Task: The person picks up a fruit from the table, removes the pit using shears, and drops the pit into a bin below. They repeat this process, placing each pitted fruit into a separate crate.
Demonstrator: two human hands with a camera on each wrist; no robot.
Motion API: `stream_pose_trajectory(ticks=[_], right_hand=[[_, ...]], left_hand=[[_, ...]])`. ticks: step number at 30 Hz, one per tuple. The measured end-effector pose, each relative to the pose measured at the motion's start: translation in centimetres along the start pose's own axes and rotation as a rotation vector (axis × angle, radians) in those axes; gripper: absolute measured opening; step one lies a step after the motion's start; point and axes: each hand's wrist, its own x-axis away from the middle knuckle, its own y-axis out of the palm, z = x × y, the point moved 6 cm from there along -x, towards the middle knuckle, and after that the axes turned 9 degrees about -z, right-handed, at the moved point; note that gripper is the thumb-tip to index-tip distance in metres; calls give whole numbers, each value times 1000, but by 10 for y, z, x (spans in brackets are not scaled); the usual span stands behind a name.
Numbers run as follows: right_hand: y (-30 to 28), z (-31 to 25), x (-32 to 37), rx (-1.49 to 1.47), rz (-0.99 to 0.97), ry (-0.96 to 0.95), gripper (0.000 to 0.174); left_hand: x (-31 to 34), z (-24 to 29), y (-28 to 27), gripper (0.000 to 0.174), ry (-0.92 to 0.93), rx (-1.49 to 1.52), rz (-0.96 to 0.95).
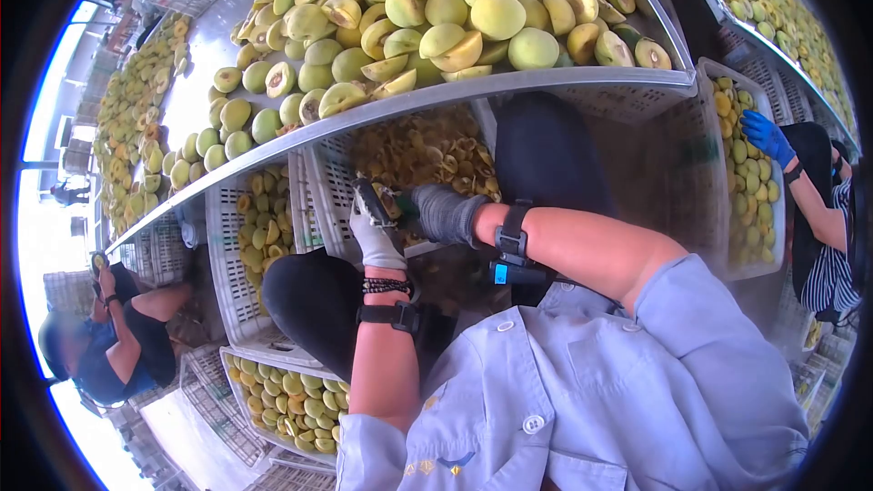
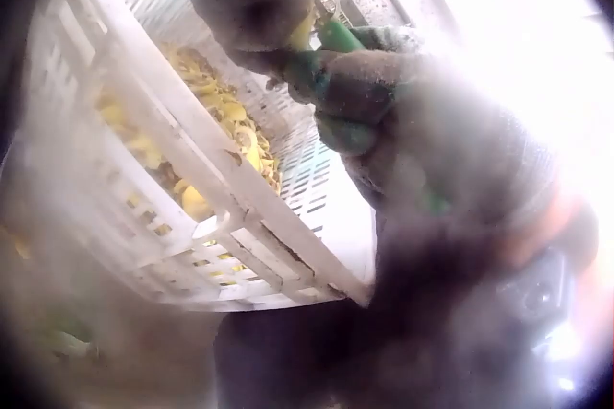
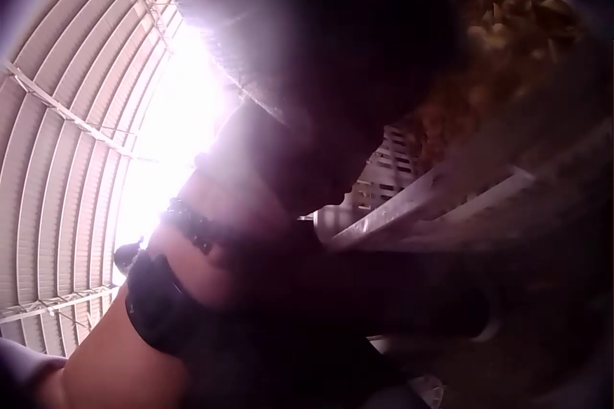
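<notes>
In the head view my left hand [image 1: 375, 229], in a glove pale at the back and dark at the fingers, curls round a small piece of fruit, mostly hidden. My right hand [image 1: 446, 214], in a dark grey glove, meets it from the right. The left wrist view shows the right hand's green-coated fingers [image 2: 350, 93] gripping a tool with a green handle [image 2: 338, 37], against a yellow bit of fruit [image 2: 305, 35] at the left hand [image 2: 254, 6]. Both hands are above a white crate [image 1: 332, 186] holding yellow-brown scraps [image 1: 423, 150]. The right wrist view is very dark.
A metal-edged table [image 1: 546, 82] piled with halved green fruit [image 1: 446, 9] runs across ahead. Crates of fruit stand at left [image 1: 264, 227] and lower left [image 1: 286, 405]. Other people sit at far left [image 1: 114, 336] and right [image 1: 823, 200]. My knees flank the hands.
</notes>
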Motion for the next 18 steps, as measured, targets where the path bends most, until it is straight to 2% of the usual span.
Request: stream_pose_trajectory(ticks=[1,3,4,5,7,8,11,12,14,16,17,18], right_hand=[[1,-1,-1,-86,7,-33,21],[3,3,1,-40,30,-6,22],[0,1,3,5,55,21,23],[-2,-2,2,8,54,19,23],[2,-10,3,180,-59,48,26],[-4,-12,5,180,-60,52,26],[-10,-9,10,44,-140,36,25],[-10,-7,10,36,-144,19,24],[-15,-5,9,31,-134,-2,24],[-18,-9,11,259,-6,-32,23],[-15,-9,12,261,-9,-36,23],[-17,-12,12,327,82,-36,21]], left_hand=[[2,1,3,29,1,1,1],[12,14,7,24,168,-343,120],[15,20,15,24,273,-315,30],[13,20,13,24,275,-313,31],[12,25,14,23,277,-629,22],[11,27,15,23,275,-628,20],[10,9,15,20,-143,-214,-88],[14,7,18,23,-178,-108,-93],[4,0,12,25,-109,-92,-62],[4,2,9,25,-36,-89,-2],[4,2,9,25,-33,-87,2],[4,8,8,26,36,-168,56]])
